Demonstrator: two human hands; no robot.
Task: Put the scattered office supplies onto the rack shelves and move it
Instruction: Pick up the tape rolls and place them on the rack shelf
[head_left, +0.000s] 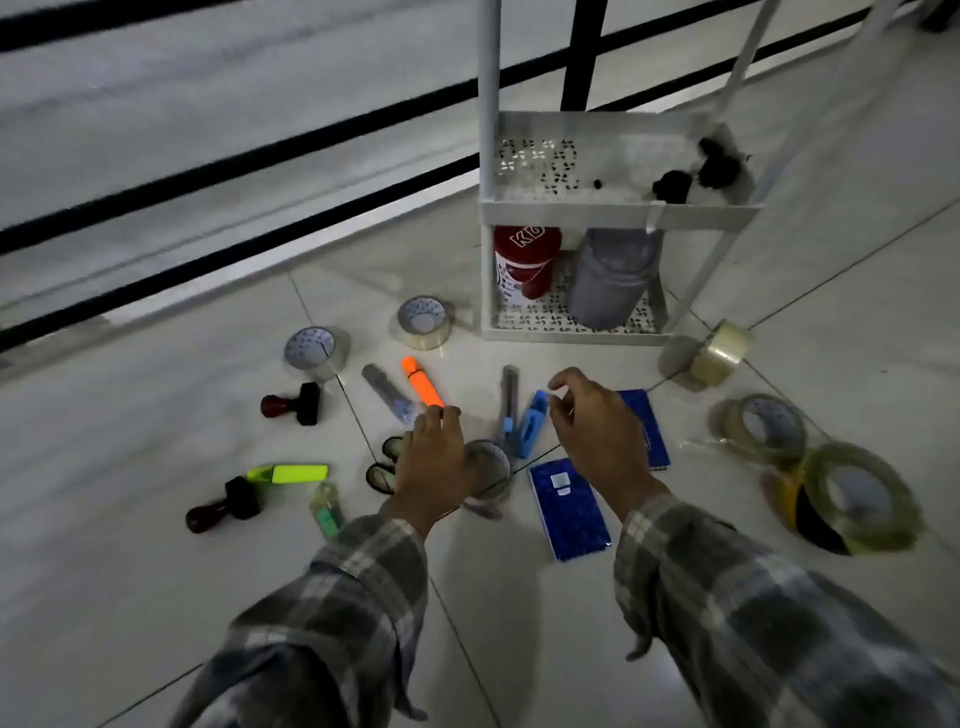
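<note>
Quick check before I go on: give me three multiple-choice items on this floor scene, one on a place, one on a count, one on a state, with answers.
1. Where does the red can stand?
A. on the rack's bottom shelf
B. on the floor by the stamps
C. on the upper shelf

2. How many blue notebooks lie on the floor?
A. one
B. two
C. four

3. What is the left hand doing?
A. lifting a notebook
B. gripping the rack post
C. reaching down over a tape roll, nothing lifted

Answers:
1 A: the can sits beside the grey container under the upper shelf.
2 B: one notebook lies near the right hand, another partly behind it.
3 C: its fingers spread above the tape roll on the tiles.
</note>
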